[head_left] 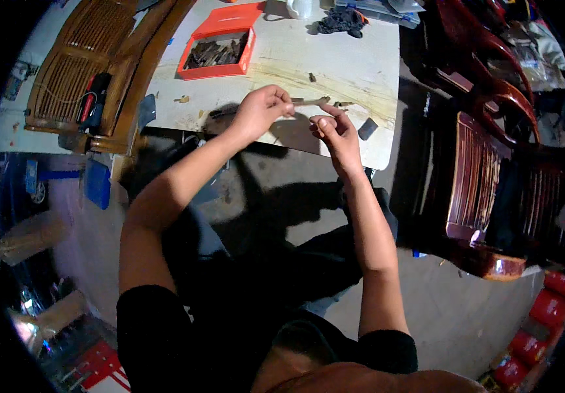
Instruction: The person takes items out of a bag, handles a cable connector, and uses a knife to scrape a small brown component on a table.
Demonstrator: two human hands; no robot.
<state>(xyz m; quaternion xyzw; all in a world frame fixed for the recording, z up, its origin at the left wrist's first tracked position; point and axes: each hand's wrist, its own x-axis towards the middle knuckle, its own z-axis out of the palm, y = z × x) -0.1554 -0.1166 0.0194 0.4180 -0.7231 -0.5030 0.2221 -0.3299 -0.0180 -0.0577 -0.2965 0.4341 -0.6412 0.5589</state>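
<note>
Here, hands [259,112], thin stick [307,103], any lettering unreadable

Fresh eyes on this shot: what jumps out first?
First, the open red-orange box of dark pieces, on the far left part of the white table. Next, centre: the left hand pinching a thin stick, the right hand by its tip. Then the glossy red-brown wooden chair at right.

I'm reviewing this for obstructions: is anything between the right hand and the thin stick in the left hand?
Nothing visible is. The left hand holds the thin stick, its far end close to the right hand; whether they touch is unclear. The dark block lies off to the right on the table.
</note>
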